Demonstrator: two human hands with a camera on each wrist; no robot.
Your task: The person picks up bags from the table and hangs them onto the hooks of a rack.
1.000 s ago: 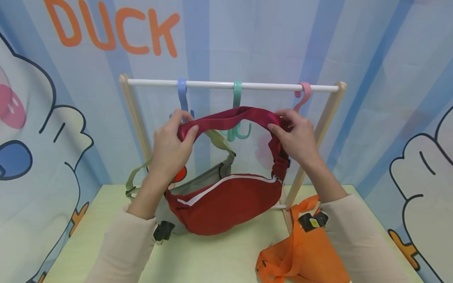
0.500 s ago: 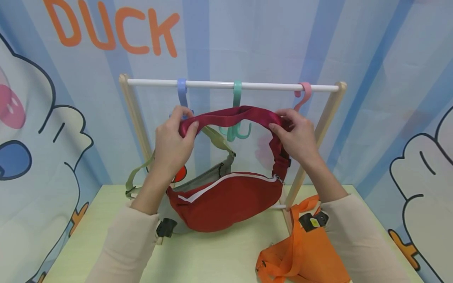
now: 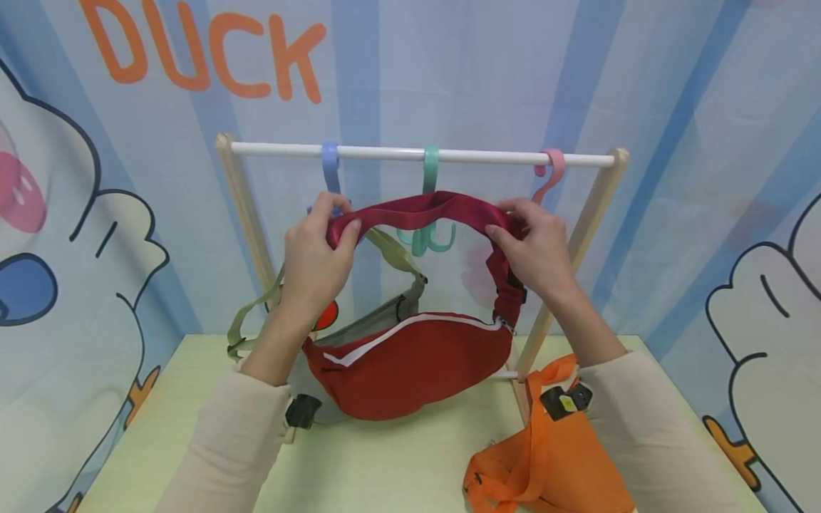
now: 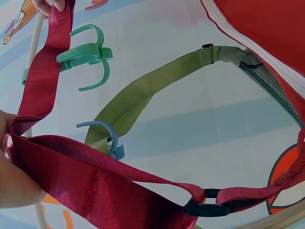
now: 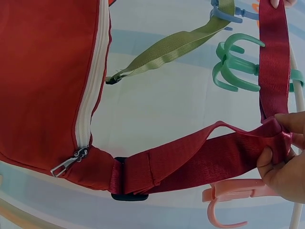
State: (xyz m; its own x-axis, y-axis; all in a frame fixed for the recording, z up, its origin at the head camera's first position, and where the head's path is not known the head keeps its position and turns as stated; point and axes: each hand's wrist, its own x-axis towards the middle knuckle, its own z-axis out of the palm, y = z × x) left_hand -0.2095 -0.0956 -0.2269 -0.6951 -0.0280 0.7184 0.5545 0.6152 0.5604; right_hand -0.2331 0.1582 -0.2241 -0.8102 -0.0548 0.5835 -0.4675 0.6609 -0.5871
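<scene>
A red waist bag [image 3: 417, 370] with a white zipper hangs by its dark red strap [image 3: 410, 210] between both hands. The left hand [image 3: 317, 260] pinches the strap's left part between thumb and fingers. At the strap's right part, the right hand [image 3: 539, 246] grips it the same way. Behind the strap's middle is a green hook [image 3: 423, 239] on the white rail; in the right wrist view the green hook [image 5: 236, 64] stands apart from the bag. A grey bag [image 3: 378, 320] hangs behind the red one, its olive strap [image 4: 128, 98] over a blue hook [image 4: 107, 133].
The white rail [image 3: 385, 152] runs between two wooden posts. A pink hook [image 3: 553, 174] hangs near the right post. An orange bag [image 3: 571, 463] lies on the pale table [image 3: 378, 470] at front right. A printed curtain [image 3: 474, 71] stands behind.
Over the last second the left hand has risen slightly and shifted a little right, and the red bag's left end has lifted with it. The right hand stays almost still.
</scene>
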